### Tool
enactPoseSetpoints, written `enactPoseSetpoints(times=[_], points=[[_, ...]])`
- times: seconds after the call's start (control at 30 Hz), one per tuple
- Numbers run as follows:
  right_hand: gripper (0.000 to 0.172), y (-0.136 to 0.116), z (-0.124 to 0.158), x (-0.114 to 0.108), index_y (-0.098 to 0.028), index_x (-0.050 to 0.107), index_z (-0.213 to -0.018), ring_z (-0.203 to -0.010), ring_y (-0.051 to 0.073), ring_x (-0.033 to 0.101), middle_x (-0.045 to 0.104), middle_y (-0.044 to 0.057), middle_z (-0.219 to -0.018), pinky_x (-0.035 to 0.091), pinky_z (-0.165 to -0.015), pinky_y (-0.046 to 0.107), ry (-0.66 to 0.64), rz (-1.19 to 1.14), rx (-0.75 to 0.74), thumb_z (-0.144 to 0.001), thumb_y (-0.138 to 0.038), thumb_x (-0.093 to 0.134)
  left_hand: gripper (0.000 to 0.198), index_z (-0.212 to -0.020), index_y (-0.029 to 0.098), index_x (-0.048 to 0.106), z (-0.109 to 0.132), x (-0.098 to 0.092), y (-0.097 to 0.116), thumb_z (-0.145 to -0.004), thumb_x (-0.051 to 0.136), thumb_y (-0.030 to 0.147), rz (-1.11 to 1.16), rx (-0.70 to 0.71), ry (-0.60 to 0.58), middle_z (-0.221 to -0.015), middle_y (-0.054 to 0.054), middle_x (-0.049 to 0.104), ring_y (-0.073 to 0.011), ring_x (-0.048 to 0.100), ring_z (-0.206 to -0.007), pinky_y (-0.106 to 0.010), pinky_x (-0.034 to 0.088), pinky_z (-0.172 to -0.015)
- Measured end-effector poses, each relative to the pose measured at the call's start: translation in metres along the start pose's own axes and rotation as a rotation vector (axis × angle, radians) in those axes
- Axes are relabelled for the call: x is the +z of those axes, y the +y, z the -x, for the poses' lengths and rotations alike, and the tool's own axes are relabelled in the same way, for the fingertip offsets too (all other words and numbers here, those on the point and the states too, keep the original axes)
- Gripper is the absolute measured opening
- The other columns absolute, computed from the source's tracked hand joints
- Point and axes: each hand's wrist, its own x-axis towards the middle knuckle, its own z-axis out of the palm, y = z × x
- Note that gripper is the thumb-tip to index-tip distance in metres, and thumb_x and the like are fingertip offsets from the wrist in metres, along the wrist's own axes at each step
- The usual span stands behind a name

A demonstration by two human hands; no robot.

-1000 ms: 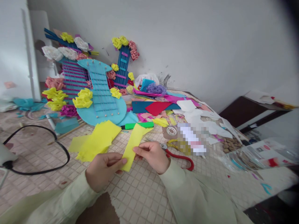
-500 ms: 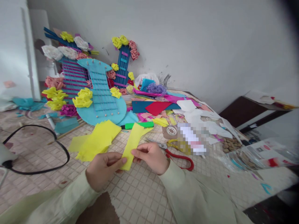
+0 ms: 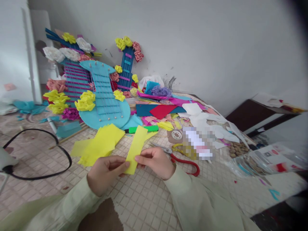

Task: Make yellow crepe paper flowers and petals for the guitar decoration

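Both my hands pinch the near end of a long yellow paper strip [image 3: 136, 146] above the tiled floor. My left hand [image 3: 106, 173] grips it from the left with thumb on top. My right hand [image 3: 156, 162] is closed on its right edge. The strip's far end points away toward a green marker [image 3: 141, 129]. A loose pile of yellow paper sheets [image 3: 99, 144] lies just left of the strip.
Red-handled scissors [image 3: 184, 160] lie right of my right hand. Blue guitar-shaped crafts with paper flowers [image 3: 103, 93] lean on the wall. Coloured paper scraps [image 3: 166, 110] and white sheets [image 3: 207, 123] spread behind. A black cable [image 3: 60, 150] loops at left. A dark low table [image 3: 250, 115] stands at right.
The strip has been drawn slightly toward me and straightened; its far tip no longer bends right. Both hands shifted a little nearer and lower.
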Motion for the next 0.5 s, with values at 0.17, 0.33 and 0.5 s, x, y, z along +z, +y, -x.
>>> enactPoseSetpoints(times=[0.17,0.33,0.5], points=[[0.026,-0.0009,0.0029,0.0023,-0.012,0.070,-0.069,-0.050,0.008,0.053,0.062,0.000,-0.056,0.043,-0.051,0.020,-0.044,-0.017,0.025,-0.058,-0.035,0.075,0.012,-0.057,0.021,0.072,0.0001,-0.0009,0.0005,-0.049,0.071,0.030,-0.026,-0.033,-0.008,-0.056,-0.003,0.070,-0.0152,0.061,-0.052,-0.020,0.048,-0.049],[0.026,-0.0015,0.0029,0.0023,-0.012,0.069,-0.064,-0.048,0.008,0.053,0.061,-0.001,-0.053,0.043,-0.050,0.020,-0.024,-0.026,0.034,-0.055,-0.034,0.077,0.016,-0.059,0.021,0.072,0.0003,-0.0032,-0.0032,-0.053,0.069,0.036,-0.065,-0.006,-0.028,-0.056,-0.001,0.069,-0.0130,0.058,-0.051,-0.019,0.046,-0.048],[0.029,0.0005,0.0028,0.0027,-0.012,0.069,-0.067,-0.049,0.008,0.053,0.062,-0.001,-0.055,0.044,-0.050,0.020,-0.060,-0.046,0.045,-0.055,-0.037,0.077,0.018,-0.060,0.020,0.072,-0.0017,-0.0050,-0.0037,-0.055,0.067,0.036,-0.090,0.023,-0.032,-0.058,-0.001,0.070,-0.0121,0.056,-0.051,-0.019,0.045,-0.049]])
